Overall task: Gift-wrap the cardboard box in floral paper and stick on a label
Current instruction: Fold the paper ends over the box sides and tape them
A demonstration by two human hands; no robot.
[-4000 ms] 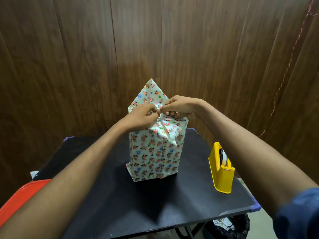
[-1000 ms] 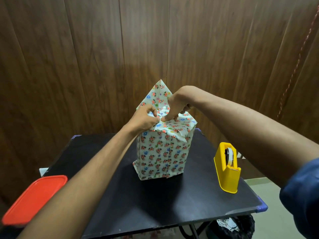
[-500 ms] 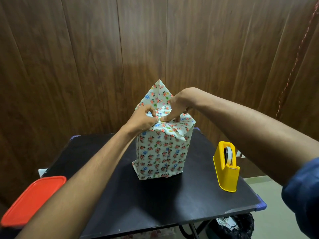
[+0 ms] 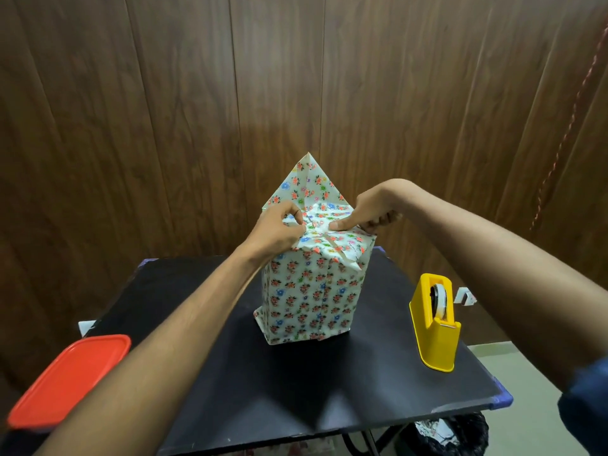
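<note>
The left hand [image 4: 276, 230] pinches the crumpled paper at the left edge of the top of the tall cardboard box wrapped in white floral paper [image 4: 312, 287], while the right hand [image 4: 368, 210], which half a second ago was more over the middle, now presses its thumb flat on the folded side flaps, other fingers curled. So the side flaps seem folded down, but the pointed rear flap [image 4: 307, 185] still stands up and no tape holds it. The box stands upright in the middle of the black table [image 4: 230, 373], with a yellow plastic tape dispenser [image 4: 434, 324] to the right, a red plastic lid [image 4: 69, 380] at the left corner, and a dark wooden panel wall [image 4: 164, 110] behind.
</note>
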